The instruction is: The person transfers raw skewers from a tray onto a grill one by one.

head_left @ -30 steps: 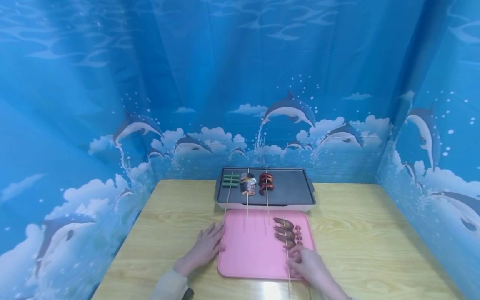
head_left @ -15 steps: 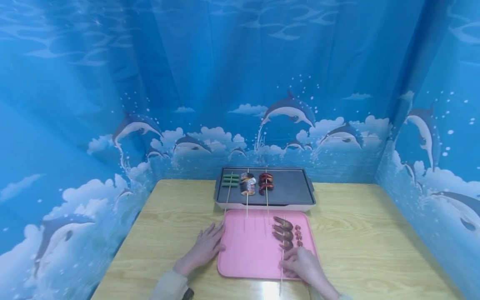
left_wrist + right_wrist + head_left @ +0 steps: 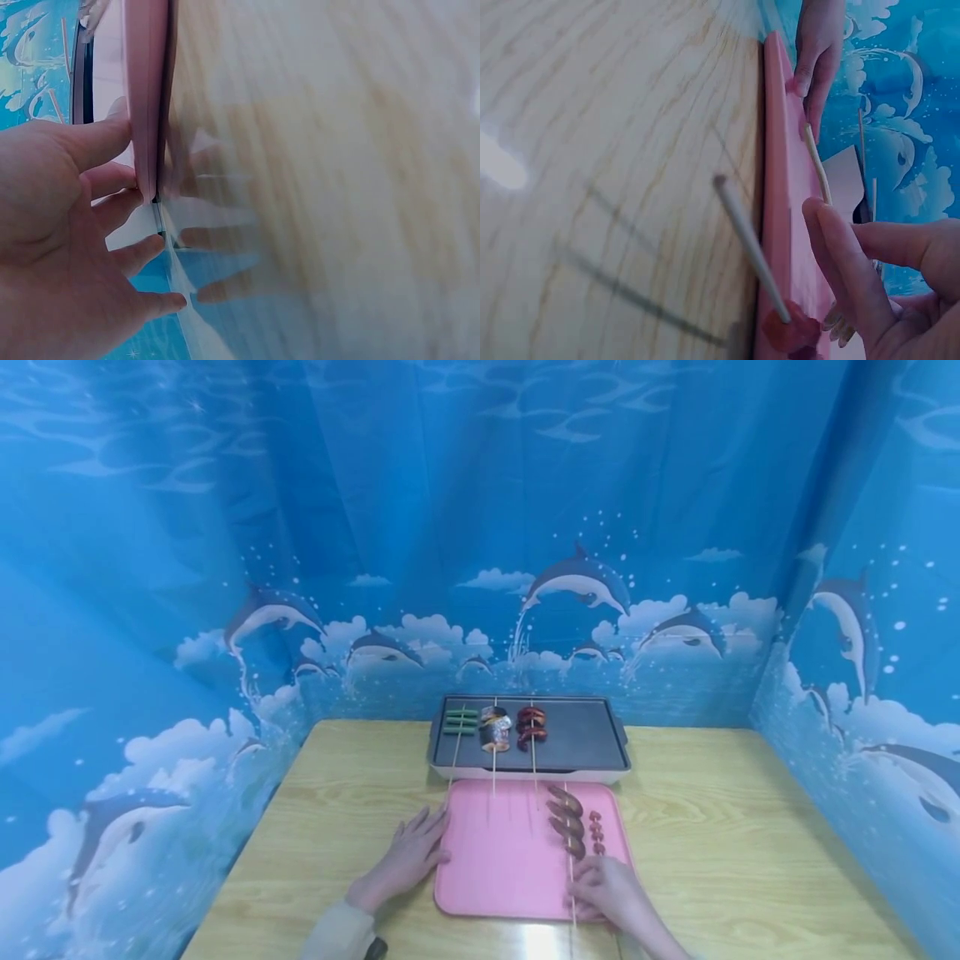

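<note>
My right hand (image 3: 611, 889) pinches the stick of a shrimp skewer (image 3: 567, 827) between thumb and fingers, over the right part of a pink tray (image 3: 495, 868). Several brown shrimps are threaded on its far half. In the right wrist view the pale stick (image 3: 817, 165) sticks out past the fingertips. Just right of it lies a skewer of small red pieces (image 3: 597, 832), its near end hidden by the right hand. My left hand (image 3: 405, 860) rests at the tray's left edge with fingers spread; in the left wrist view the thumb touches the pink rim (image 3: 146, 97).
Behind the tray stands a dark griddle (image 3: 581, 735). On its left half lie a green vegetable skewer (image 3: 461, 722), a skewer of silvery dark-skinned chunks (image 3: 495, 729) and a dark red skewer (image 3: 532, 727), sticks overhanging towards the tray. A dolphin-print curtain (image 3: 450, 568) surrounds the wooden table (image 3: 697, 827).
The right hand has shifted the shrimp skewer slightly left, then forward towards the griddle, away from the small red skewer. The left hand has stayed at the tray's edge.
</note>
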Motion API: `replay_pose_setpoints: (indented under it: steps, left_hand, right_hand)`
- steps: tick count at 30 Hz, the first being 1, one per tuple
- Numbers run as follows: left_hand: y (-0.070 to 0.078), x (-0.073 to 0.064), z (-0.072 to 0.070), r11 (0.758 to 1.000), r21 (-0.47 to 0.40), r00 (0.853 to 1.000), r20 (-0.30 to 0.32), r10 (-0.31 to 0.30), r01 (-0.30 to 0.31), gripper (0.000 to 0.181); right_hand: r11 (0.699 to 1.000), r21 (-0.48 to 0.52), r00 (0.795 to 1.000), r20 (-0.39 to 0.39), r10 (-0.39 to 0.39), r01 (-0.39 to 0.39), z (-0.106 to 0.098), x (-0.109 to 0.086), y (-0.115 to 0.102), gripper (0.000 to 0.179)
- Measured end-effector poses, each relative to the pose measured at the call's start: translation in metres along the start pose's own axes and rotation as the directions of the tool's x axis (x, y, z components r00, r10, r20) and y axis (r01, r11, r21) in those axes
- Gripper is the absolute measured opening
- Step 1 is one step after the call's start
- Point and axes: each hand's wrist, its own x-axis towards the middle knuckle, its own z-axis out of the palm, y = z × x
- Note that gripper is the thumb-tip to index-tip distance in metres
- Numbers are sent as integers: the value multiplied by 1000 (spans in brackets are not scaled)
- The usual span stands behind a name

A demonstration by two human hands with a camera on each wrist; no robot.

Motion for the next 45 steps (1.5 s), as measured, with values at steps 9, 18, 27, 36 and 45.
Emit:
replay_pose_setpoints:
  steps: [9,18,27,36,45]
  left_hand:
    - [-1,0,-1,1000,16,1000,-2,-11,11,62]
    - [1,0,-1,999,20,1000,-3,-25,25,62]
    - [2,2,3,999,29,1000,-1,-27,27,62]
    - [2,2,2,999,34,1000,-5,-18,18,62]
    - [4,1,0,999,36,1000,-21,10,-9,62]
  right_hand:
    - [1000,-26,1000,-16,-8,8,-13,-12,-19,21]
    - [997,-76,989,-150,17,-29,-33,6,-41,21]
    - [999,-43,985,-175,12,-20,-54,43,-47,27]
    - [995,-88,986,-167,27,-42,-74,89,-51,25]
    - [956,-276,984,-170,52,-99,-77,126,-50,21]
